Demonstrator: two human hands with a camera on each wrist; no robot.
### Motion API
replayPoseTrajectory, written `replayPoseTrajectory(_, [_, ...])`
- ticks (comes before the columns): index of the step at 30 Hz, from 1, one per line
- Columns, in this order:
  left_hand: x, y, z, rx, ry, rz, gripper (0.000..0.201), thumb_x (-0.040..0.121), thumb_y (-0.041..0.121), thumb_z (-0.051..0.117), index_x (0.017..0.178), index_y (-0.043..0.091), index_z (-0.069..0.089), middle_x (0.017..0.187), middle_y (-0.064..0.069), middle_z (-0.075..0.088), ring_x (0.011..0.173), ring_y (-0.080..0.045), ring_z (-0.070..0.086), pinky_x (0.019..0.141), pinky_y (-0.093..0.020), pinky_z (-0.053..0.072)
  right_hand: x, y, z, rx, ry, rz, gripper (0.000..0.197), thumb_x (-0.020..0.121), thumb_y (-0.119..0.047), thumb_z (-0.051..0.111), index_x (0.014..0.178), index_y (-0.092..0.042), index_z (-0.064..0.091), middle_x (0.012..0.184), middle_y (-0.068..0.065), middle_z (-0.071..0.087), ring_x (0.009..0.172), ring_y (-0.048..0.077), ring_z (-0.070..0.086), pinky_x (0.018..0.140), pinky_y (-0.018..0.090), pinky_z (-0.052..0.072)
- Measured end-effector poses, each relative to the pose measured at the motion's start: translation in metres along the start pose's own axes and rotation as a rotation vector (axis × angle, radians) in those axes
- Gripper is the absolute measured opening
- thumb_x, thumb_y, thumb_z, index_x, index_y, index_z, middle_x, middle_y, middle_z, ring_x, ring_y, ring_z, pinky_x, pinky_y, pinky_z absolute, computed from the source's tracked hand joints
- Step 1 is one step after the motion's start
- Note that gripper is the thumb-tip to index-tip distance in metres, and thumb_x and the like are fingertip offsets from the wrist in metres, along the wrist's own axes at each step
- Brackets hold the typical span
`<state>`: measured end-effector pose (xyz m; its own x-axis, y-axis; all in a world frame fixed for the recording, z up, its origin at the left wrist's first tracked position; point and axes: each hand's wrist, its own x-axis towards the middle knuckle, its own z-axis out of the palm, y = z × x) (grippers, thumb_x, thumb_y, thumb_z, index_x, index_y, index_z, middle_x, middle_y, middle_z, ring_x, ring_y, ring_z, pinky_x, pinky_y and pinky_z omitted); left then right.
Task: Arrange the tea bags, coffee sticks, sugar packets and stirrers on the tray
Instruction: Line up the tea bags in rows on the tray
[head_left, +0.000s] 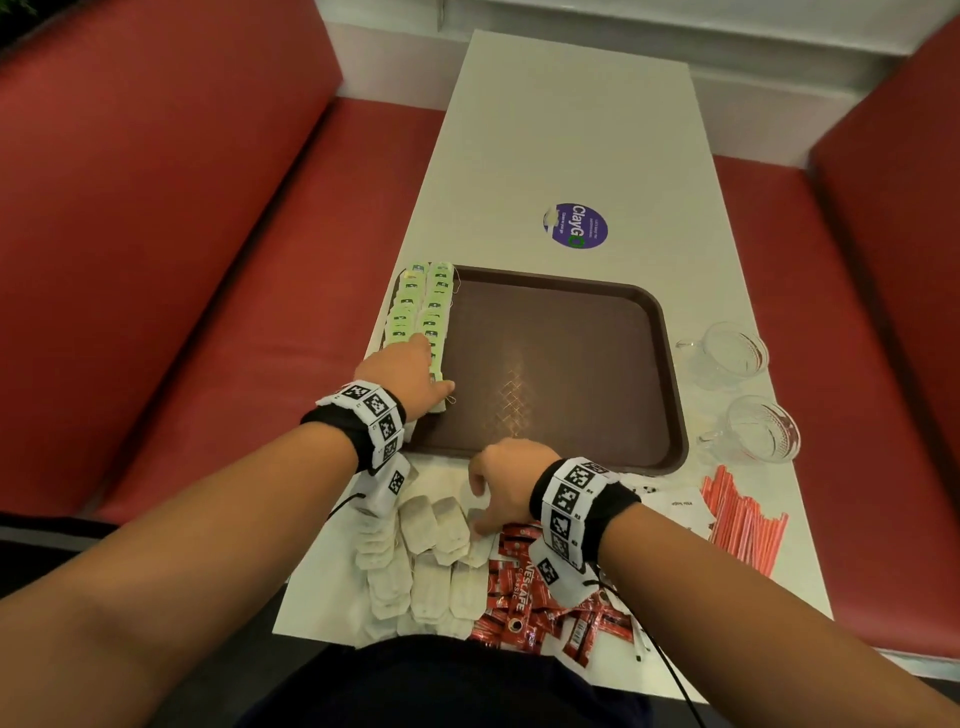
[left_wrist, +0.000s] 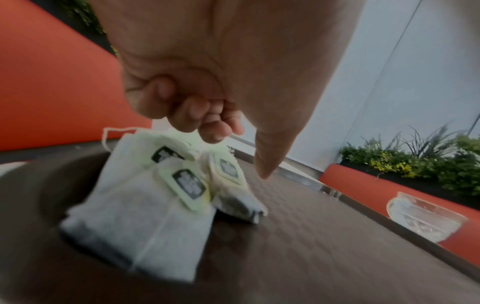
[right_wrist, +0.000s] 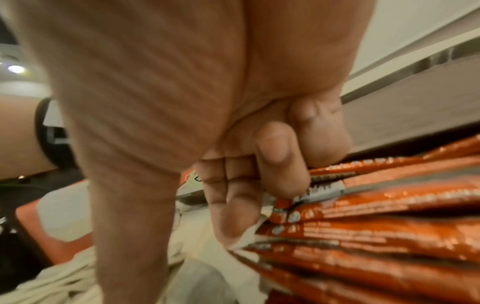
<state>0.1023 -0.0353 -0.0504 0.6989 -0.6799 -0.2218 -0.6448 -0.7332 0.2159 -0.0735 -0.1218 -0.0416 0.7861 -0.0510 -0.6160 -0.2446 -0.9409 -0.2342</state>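
Thin paper was the weak point: the left hand (left_wrist: 197, 67) had its fingertips (left_wrist: 207, 123) curled down onto the tags at the near end of the tea bags in rows (head_left: 423, 312) along the left edge of the brown tray (head_left: 670, 332), thumb pointing out over the tray floor. A drag of those fingertips could, in my judgement, snag the loose strings and pull the overlapped bags askew, since they lay only lightly on one another. The right hand (head_left: 506, 480) sat on the white table (head_left: 571, 130) just in front of the tray, fingers (right_wrist: 233, 205) curled together at the seam between the loose tea bags (head_left: 426, 561) and the red Nescafé coffee sticks (head_left: 524, 597); a fingertip touched a white paper edge, but whether anything was pinched I could not tell. Lifting from there risked catching a coffee stick along with a bag. Both wrists were bent downward, forearms reaching forward from the body, the left further ahead. The red stirrers (head_left: 743, 519) and white sugar packets (head_left: 675, 506) lay off the tray to the right, near two glass cups (head_left: 737, 353).
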Motion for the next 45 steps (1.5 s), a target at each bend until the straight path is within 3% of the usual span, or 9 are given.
replayPoseTrajectory(7, [0.000, 0.005, 0.009, 0.118, -0.048, -0.031, 0.053, 0.083, 0.057, 0.066, 0.112, 0.017, 0.047, 0.091, -0.001, 0.060, 0.076, -0.025, 0.057, 0.063, -0.032, 0.043, 0.001, -0.011, 0.006, -0.106, -0.049, 0.020, 0.040, 0.076, -0.050, 0.078, 0.094, -0.016, 0.068, 0.083, 0.002, 0.068, 0.077, 0.025, 0.065, 0.074, 0.039, 0.060])
replayPoseTrajectory(13, [-0.009, -0.010, -0.002, 0.112, -0.089, -0.017, 0.058, 0.077, 0.065, 0.071, 0.101, 0.020, 0.043, 0.087, 0.003, 0.057, 0.078, -0.022, 0.058, 0.063, -0.034, 0.045, 0.001, -0.011, 0.009, -0.088, -0.037, 0.023, 0.030, 0.085, -0.043, 0.071, 0.096, -0.015, 0.070, 0.088, 0.004, 0.070, 0.080, 0.026, 0.066, 0.079, 0.040, 0.059])
replayPoseTrajectory(16, [-0.017, -0.021, -0.001, 0.143, -0.141, -0.048, 0.058, 0.074, 0.055, 0.080, 0.102, 0.020, 0.043, 0.092, 0.001, 0.058, 0.082, -0.025, 0.058, 0.067, -0.035, 0.048, 0.002, -0.011, 0.010, -0.048, -0.059, 0.025, 0.024, 0.086, -0.038, 0.071, 0.094, -0.015, 0.071, 0.088, 0.004, 0.071, 0.081, 0.027, 0.067, 0.079, 0.040, 0.059])
replayPoseTrajectory(23, [-0.026, -0.031, -0.001, 0.078, -0.120, -0.096, 0.041, 0.084, 0.040, 0.070, 0.108, 0.015, 0.046, 0.096, -0.005, 0.060, 0.084, -0.028, 0.060, 0.065, -0.034, 0.048, -0.002, -0.007, 0.003, 0.028, -0.028, -0.033, 0.007, 0.085, -0.026, 0.064, 0.086, -0.020, 0.061, 0.082, -0.001, 0.063, 0.077, 0.022, 0.060, 0.064, 0.029, 0.050])
replayPoseTrajectory(31, [-0.037, -0.030, -0.006, 0.078, -0.042, -0.112, 0.044, 0.089, 0.055, 0.061, 0.100, 0.017, 0.043, 0.091, -0.003, 0.056, 0.079, -0.028, 0.056, 0.064, -0.034, 0.046, -0.016, 0.006, -0.010, 0.106, 0.104, -0.028, 0.003, 0.084, -0.024, 0.058, 0.081, -0.022, 0.058, 0.082, -0.001, 0.064, 0.073, 0.020, 0.056, 0.062, 0.030, 0.046])
replayPoseTrajectory(35, [-0.054, -0.018, -0.011, -0.015, -0.044, 0.112, 0.035, 0.088, 0.057, 0.062, 0.091, 0.024, 0.051, 0.080, 0.008, 0.056, 0.078, -0.020, 0.059, 0.063, -0.032, 0.043, -0.022, 0.012, -0.014, 0.148, 0.159, -0.008, 0.003, 0.086, -0.020, 0.059, 0.088, -0.018, 0.061, 0.086, 0.000, 0.064, 0.081, 0.023, 0.060, 0.069, 0.033, 0.051])
replayPoseTrajectory(39, [-0.080, 0.000, -0.004, -0.004, -0.372, 0.471, 0.025, 0.084, 0.054, 0.069, 0.091, 0.032, 0.060, 0.084, 0.012, 0.060, 0.077, -0.008, 0.056, 0.066, -0.028, 0.046, -0.020, 0.021, -0.014, 0.200, 0.190, 0.008, 0.020, 0.088, -0.012, 0.056, 0.105, -0.021, 0.062, 0.081, -0.010, 0.055, 0.083, 0.019, 0.056, 0.070, 0.029, 0.043])
replayPoseTrajectory(42, [-0.090, 0.004, 0.008, 0.060, -0.475, 0.548, 0.035, 0.075, 0.059, 0.075, 0.094, 0.033, 0.060, 0.089, 0.013, 0.061, 0.080, -0.007, 0.057, 0.072, -0.031, 0.051, -0.019, 0.026, -0.013, 0.228, 0.178, 0.039, 0.020, 0.091, -0.012, 0.055, 0.104, -0.025, 0.063, 0.092, -0.006, 0.059, 0.088, 0.019, 0.058, 0.074, 0.029, 0.047])
replayPoseTrajectory(45, [-0.095, 0.007, 0.018, 0.125, -0.474, 0.558, 0.047, 0.071, 0.062, 0.076, 0.101, 0.031, 0.059, 0.097, 0.012, 0.056, 0.082, -0.011, 0.055, 0.072, -0.030, 0.049, -0.023, 0.026, -0.015, 0.232, 0.196, 0.032, 0.005, 0.089, -0.015, 0.058, 0.086, -0.020, 0.058, 0.086, -0.003, 0.061, 0.080, 0.019, 0.057, 0.064, 0.028, 0.046])
